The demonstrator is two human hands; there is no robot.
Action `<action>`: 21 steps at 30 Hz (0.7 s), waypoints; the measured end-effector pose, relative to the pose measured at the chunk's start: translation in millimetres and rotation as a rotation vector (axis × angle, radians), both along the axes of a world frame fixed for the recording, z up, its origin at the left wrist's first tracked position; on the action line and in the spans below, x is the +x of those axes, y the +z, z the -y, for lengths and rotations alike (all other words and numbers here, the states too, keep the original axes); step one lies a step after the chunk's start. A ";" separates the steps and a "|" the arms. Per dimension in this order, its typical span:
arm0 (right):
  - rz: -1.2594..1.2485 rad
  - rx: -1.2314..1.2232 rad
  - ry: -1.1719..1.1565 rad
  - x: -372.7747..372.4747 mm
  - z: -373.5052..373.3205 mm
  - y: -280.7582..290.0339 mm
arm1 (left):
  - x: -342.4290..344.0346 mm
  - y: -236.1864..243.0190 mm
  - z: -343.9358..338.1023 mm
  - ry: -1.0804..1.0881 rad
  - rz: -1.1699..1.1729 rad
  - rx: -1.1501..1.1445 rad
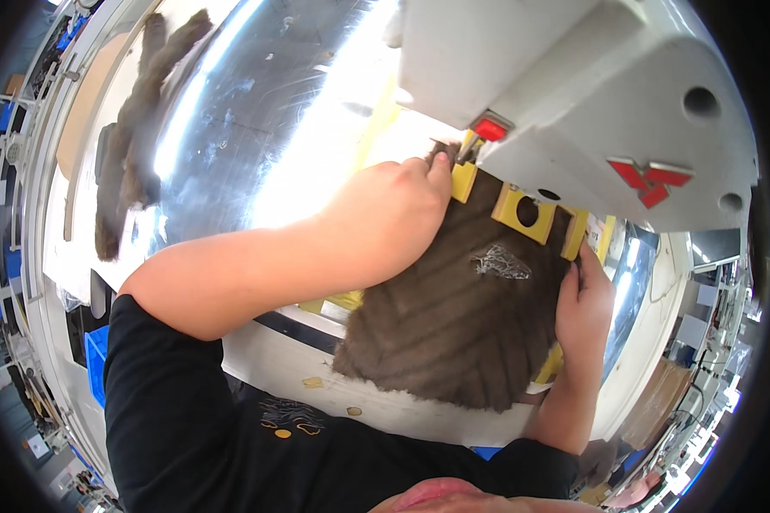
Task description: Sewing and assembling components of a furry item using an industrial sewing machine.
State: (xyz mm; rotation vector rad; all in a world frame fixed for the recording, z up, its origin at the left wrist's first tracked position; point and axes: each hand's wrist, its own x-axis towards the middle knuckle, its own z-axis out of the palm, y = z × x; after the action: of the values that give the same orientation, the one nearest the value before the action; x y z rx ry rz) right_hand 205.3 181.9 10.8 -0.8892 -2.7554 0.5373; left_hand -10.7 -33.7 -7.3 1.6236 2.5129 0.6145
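Note:
A brown piece of fur fabric (436, 333), striped with darker bands, lies beneath the white sewing machine head (573, 111) and hangs over the near table edge. A small silvery patch (502, 262) shows on its upper face. Beside the metal presser part (468, 150), my left hand (393, 209) is closed on the fabric's far left edge. My right hand (586, 299) grips the right edge, thumb on top and some fingers hidden. Yellow blocks stand on or over the fabric: one by my left fingers (463, 181), a holed one (524, 214), and one at my right fingertips (575, 235).
More brown fur strips (133, 145) lie at the far left, past a shiny metal table surface (257, 111). The machine head overhangs the far right, with a red part (490, 129) above the presser. A blue bin (97, 363) stands low on the left.

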 end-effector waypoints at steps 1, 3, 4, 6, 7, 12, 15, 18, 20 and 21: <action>0.016 -0.054 -0.039 -2.4 2.3 3.4 | 1.1 0.6 0.7 -0.003 -0.017 -0.012; 0.037 -0.106 -0.074 -2.1 3.2 3.1 | 2.0 0.6 1.2 -0.002 -0.031 -0.023; -0.005 -0.101 -0.060 1.0 0.8 -0.7 | 1.8 0.1 0.7 -0.009 -0.031 -0.014; -0.044 -0.097 -0.046 3.2 -2.1 -4.2 | 1.4 -1.0 0.7 -0.016 -0.029 -0.007; -0.047 -0.102 -0.034 3.4 -3.3 -5.5 | 1.0 -1.5 0.2 -0.017 -0.026 -0.014; 0.002 -0.150 -0.106 2.1 -5.1 -1.0 | -1.0 -1.4 -3.2 -0.014 -0.007 -0.022; -0.018 -0.093 -0.064 -4.1 -3.8 0.4 | -4.5 -5.3 -3.1 -0.001 -0.008 -0.061; -0.043 -0.099 -0.020 -2.1 -7.9 -0.7 | -3.0 -1.3 -3.5 0.009 -0.118 -0.019; -0.022 -0.097 -0.056 -0.3 -9.1 4.8 | -4.6 -2.7 -11.0 -0.014 -0.096 -0.009; -0.008 -0.115 -0.051 -1.2 -8.1 5.0 | -3.9 -2.1 -10.7 0.003 -0.083 -0.020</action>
State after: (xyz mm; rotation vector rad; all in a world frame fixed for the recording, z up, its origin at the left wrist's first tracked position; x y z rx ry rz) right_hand 204.1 190.0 15.8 -0.9772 -2.7100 0.6939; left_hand -14.6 -23.0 -9.4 1.6726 2.5713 0.5313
